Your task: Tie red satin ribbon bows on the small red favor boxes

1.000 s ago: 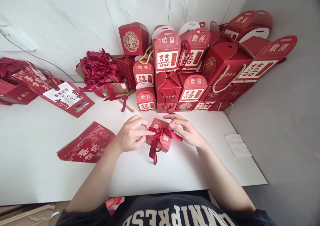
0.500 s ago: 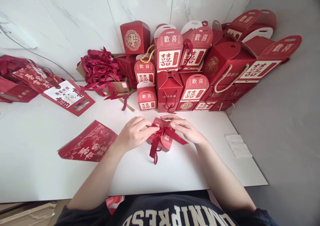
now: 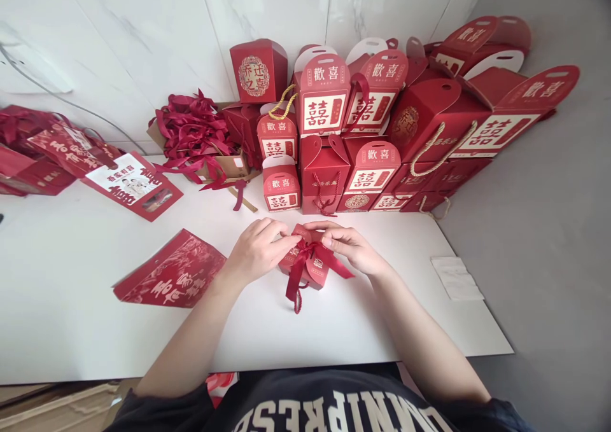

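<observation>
A small red gift box (image 3: pixel 315 271) stands on the white table (image 3: pixel 71 292) in front of me, with a dark red ribbon (image 3: pixel 296 279) tied round its top. My left hand (image 3: pixel 258 250) pinches the ribbon at the knot from the left. From the right, my right hand (image 3: pixel 351 247) has its fingertips closed on the same ribbon. Two ribbon tails hang down the box's front and one tail sticks out to the right.
Stacked red gift boxes (image 3: pixel 363 126) line the back wall and run out to the right. A cardboard box of loose red ribbons (image 3: pixel 191 130) sits at back left. Flat red bags (image 3: pixel 172 273) (image 3: pixel 133 184) lie on the left. A white paper (image 3: pixel 456 278) lies at right.
Both hands have drawn closer together at the knot on top of the box. The ribbon tail on the right has shifted slightly.
</observation>
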### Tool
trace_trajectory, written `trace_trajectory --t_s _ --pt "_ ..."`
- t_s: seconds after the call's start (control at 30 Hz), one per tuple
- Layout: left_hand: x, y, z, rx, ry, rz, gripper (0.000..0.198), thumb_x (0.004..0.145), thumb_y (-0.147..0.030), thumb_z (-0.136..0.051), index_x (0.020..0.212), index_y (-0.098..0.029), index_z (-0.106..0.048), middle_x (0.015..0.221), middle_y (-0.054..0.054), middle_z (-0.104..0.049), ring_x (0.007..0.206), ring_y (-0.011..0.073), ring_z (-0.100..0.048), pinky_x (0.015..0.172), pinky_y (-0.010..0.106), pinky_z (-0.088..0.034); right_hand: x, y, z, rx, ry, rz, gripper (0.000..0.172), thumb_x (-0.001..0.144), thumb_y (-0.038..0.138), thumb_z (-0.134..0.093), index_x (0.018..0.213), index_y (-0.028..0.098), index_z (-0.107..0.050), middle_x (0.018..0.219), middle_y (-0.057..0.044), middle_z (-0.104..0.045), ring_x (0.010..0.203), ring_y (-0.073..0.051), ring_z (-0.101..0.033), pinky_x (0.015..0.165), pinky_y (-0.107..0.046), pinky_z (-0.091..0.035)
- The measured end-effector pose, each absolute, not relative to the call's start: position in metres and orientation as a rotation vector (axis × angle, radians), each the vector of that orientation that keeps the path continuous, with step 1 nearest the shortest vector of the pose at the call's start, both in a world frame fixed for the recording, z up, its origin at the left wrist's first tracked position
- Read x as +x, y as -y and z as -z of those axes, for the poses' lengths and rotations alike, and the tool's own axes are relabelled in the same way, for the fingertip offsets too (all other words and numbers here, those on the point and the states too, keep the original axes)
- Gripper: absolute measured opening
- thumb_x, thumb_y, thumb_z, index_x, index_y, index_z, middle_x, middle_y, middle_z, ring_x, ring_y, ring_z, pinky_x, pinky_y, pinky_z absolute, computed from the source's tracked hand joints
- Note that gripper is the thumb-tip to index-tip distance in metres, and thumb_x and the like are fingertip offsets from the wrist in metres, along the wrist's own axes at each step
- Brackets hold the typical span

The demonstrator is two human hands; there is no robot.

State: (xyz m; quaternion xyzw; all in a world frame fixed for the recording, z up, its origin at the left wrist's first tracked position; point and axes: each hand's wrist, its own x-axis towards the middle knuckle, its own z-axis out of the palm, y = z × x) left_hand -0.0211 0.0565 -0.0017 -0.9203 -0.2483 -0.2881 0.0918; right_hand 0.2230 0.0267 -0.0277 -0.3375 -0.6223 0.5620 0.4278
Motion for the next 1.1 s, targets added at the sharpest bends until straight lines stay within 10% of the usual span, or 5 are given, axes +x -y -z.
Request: trace_trajectory --t_s 0.47,1.1 --pt "-0.009 -0.057 0.012 -3.564 1.361 1.475 0.036 0.091 -0.033 -0.056 0.06 -0.016 -0.055 0.116 0.007 -0.056 0.115 0.0216 -0.053 0.111 0.04 -0.036 0.222 -0.028 0.033 -0.891 1.562 -1.365 0.027 0.09 0.041 -0.063 0.071 0.021 -0.066 0.134 -0.005 -0.059 0.126 -0.024 -0.053 0.109 -0.04 -0.037" --pt "-0.008 -0.057 0.02 -3.379 1.749 1.061 0.036 0.066 -0.045 -0.082 0.097 -0.025 -0.076 0.133 0.007 -0.052 0.128 0.029 -0.049 0.113 0.047 -0.04 0.209 -0.029 0.045 -0.791 1.199 -1.483 0.039 0.084 0.036 -0.067 0.056 0.019 -0.046 0.144 -0.005 -0.052 0.131 -0.027 -0.05 0.105 -0.042 -0.04"
